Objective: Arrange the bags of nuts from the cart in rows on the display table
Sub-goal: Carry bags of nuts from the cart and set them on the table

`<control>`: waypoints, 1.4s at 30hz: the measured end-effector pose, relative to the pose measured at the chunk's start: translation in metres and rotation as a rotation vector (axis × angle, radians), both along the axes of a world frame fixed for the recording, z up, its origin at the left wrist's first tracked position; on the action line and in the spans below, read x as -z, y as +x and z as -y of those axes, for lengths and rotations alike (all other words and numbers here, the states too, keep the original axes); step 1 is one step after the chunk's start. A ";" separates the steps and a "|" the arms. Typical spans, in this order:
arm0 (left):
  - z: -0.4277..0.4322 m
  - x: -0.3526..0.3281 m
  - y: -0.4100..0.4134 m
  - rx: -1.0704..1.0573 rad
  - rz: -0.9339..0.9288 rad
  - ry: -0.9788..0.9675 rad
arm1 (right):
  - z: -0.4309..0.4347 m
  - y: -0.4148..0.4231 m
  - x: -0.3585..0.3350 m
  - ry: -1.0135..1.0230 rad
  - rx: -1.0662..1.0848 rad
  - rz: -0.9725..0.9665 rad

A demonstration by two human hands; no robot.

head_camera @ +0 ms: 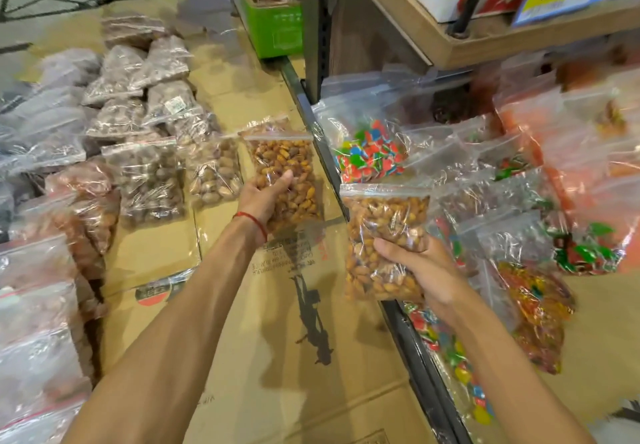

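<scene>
A bag of nuts (284, 180) is clasped by the left hand (265, 198), another bag (384, 243) by the right hand (426, 267); slippery plastic could let either be dropped crooked

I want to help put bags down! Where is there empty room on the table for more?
Bare brown cardboard table top lies open between the two arms, below the clear bag of orange-brown nuts in the left hand. More shows behind the bag of pale nuts. The left side is packed with bags; so is the candy shelf.
</scene>
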State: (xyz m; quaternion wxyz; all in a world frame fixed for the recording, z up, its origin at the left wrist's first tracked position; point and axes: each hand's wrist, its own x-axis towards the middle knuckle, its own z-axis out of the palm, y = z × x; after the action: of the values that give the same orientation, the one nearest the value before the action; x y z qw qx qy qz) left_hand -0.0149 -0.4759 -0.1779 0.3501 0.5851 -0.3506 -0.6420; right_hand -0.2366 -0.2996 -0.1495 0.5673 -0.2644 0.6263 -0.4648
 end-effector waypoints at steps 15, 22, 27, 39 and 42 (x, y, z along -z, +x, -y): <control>0.060 0.058 -0.029 -0.361 0.237 -0.049 | 0.015 0.000 0.018 0.053 -0.014 0.069; 0.034 0.053 -0.013 -0.203 0.432 -0.115 | 0.011 0.000 0.022 0.067 -0.046 0.130; -0.038 0.034 0.016 0.179 0.886 -0.535 | 0.009 -0.013 0.049 0.152 -0.119 0.084; -0.122 0.025 0.063 0.659 1.424 -0.838 | 0.078 0.034 0.028 -0.016 -0.190 -0.060; -0.124 0.028 0.068 0.666 1.443 -0.828 | 0.104 0.043 0.031 -0.068 -0.215 -0.045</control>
State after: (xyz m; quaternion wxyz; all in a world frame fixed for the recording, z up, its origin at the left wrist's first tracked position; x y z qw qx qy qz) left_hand 0.0530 -0.3514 -0.2059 0.0228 0.5412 -0.8406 -0.0083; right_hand -0.1937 -0.4040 -0.1801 0.5902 -0.3595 0.5909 -0.4163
